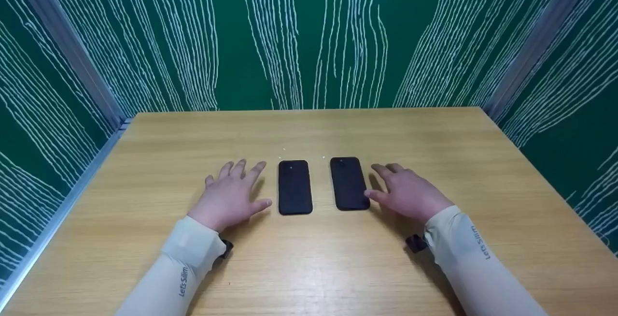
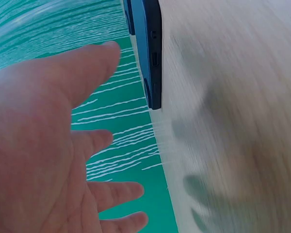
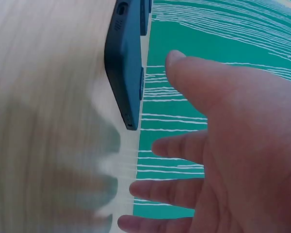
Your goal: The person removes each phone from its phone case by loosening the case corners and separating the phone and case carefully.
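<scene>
Two dark smartphones lie side by side on the wooden table, camera side up. The left phone lies nearly straight, while the right phone is slightly turned. My left hand hovers just left of the left phone, fingers spread and holding nothing. On the other side, my right hand is held over the table with loosely extended fingers; its thumb overlaps the right phone's edge in the head view. In the left wrist view a phone's port edge shows beyond the thumb. The right wrist view shows a phone apart from the thumb.
The wooden table reaches back to a green wall with wavy white lines. Grey metal posts stand at both back corners. Small white specks lie behind the phones. Dark straps show at both wrists by the pale sleeves.
</scene>
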Demonstrator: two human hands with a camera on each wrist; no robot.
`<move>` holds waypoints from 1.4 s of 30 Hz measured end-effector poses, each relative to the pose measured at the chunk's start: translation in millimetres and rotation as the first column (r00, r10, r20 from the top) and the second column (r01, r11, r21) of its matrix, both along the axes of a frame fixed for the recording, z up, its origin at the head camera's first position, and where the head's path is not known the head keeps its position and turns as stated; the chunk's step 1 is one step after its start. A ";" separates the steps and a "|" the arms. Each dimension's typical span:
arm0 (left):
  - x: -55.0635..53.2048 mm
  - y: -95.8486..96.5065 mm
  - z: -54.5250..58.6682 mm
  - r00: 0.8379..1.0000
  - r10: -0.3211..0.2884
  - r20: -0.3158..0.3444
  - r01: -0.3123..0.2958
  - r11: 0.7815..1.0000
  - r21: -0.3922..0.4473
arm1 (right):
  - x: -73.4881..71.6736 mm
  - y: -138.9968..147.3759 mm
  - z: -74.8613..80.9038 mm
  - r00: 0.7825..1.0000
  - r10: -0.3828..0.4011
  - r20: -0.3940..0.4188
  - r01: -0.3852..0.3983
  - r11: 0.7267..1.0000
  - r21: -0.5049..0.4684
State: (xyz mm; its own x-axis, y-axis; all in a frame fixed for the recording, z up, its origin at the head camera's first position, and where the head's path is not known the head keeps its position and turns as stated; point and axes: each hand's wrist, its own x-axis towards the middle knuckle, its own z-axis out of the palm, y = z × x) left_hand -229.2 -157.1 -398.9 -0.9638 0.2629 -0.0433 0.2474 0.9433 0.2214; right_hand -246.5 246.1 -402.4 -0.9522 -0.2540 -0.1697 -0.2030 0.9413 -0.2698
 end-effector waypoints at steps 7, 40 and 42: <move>6.6 0.7 1.3 0.999 0.011 0.033 -0.010 0.999 -0.032 | -0.5 -12.5 -6.7 0.999 -0.012 -0.030 0.013 0.999 0.030; 5.8 10.2 -6.9 0.998 -0.022 0.060 0.026 0.997 -0.066 | 8.8 -75.5 -15.1 0.981 -0.140 -0.136 0.156 0.981 0.119; 5.8 10.7 -6.4 0.998 -0.019 0.061 0.023 0.998 -0.066 | 7.7 -75.6 -13.8 0.982 -0.144 -0.124 0.157 0.981 0.110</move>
